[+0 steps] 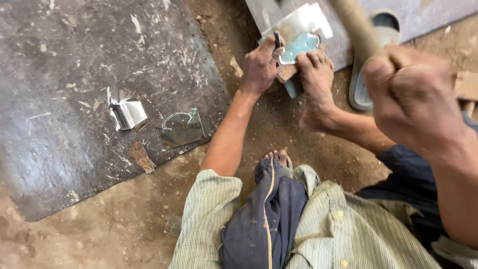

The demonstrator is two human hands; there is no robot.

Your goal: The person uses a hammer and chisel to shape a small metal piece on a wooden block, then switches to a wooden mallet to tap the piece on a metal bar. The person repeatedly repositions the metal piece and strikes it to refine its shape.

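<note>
Chisel (277, 39) upright in left hand (260, 64), fist tight round it, tip on the shiny sheet piece (298, 30) at its scalloped cut edge, foot (314, 74) pinning that sheet. Right hand (411, 92) clenched on wooden hammer handle (354, 27), raised near the camera; open dirt floor (89, 234) left, offcuts (180, 127) on the dark plate (59, 74) well apart.

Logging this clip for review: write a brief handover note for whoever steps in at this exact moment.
Left hand grips a short dark metal punch, tip on the shiny sheet-metal piece.
Right hand holds a raised wooden hammer handle.
A bare foot pins the sheet; its curved punched outline looks nearly closed.
On the dark steel plate: one punched sheet square, one folded shiny offcut.
</note>
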